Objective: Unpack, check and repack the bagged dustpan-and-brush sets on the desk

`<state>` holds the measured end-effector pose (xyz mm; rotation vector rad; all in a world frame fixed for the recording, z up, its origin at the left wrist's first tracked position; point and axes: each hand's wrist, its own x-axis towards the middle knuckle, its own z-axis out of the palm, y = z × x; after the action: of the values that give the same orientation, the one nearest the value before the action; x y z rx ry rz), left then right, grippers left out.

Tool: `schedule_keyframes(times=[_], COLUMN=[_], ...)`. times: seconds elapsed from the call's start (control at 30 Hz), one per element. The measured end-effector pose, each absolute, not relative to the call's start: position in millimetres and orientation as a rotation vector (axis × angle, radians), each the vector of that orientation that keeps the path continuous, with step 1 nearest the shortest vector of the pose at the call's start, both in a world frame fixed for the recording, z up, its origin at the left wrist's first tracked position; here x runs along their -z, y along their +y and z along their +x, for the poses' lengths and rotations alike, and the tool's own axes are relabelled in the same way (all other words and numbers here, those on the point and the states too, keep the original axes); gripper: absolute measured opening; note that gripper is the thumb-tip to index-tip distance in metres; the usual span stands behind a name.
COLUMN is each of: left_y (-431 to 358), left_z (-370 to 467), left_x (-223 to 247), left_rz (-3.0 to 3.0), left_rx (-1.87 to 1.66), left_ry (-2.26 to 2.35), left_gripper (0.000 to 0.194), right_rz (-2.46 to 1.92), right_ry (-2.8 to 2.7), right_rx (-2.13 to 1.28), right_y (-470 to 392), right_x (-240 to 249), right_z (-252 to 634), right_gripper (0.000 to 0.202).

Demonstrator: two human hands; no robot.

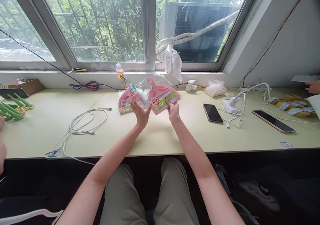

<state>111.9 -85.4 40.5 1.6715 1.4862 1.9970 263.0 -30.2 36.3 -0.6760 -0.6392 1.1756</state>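
Note:
A pink mini dustpan-and-brush set [160, 94] with a green-and-yellow label is held up in my right hand [173, 109], which pinches its lower right corner. My left hand [140, 111] has its fingers stretched apart, with the thumb close to the left edge of that set; whether it touches is unclear. Behind the left fingers lies a second pink dustpan set [124, 102], partly covered by the hand. Teal plastic shows behind this second set. Clear plastic wrapping surrounds the sets.
A drink bottle [121, 76] stands behind the sets. A white cable [72, 128] lies to the left, two phones [212, 113] and a charger [231, 104] to the right. Green plastic items [13, 108] sit far left. Another person's hand [313, 86] shows at far right beside several yellow-brown packs [291, 105].

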Motion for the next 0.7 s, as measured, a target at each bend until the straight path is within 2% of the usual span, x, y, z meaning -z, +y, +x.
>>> schedule_keyframes(times=[0.13,0.27,0.37,0.53,0.7], left_y=[-86,-77,-71,-74,-77], left_z=[102,98,97,96,93], left_x=[-49,-43,-38,-42,-48], left_rz=[2.113,2.25,2.248,2.177,2.055], left_rx=[-1.746,-1.536,-1.535,-1.623,-1.737], left_ry=[1.466,1.506,1.51,1.555,1.629], left_gripper=[0.058,0.034,0.034,0.045,0.034], right_rz=[-0.691,-0.737,-0.759,-0.731,-0.674], right_ry=[-0.701,-0.805,-0.838,-0.969,-1.217], right_rx=[-1.213,-1.239,-1.225,-1.234,-1.32], right_y=[-33,-38,-40,-46,-56], right_x=[-36,-33,-31,-34,-36], right_z=[255,245,241,240,232], right_gripper=[0.038,0.038,0.04,0.041,0.037])
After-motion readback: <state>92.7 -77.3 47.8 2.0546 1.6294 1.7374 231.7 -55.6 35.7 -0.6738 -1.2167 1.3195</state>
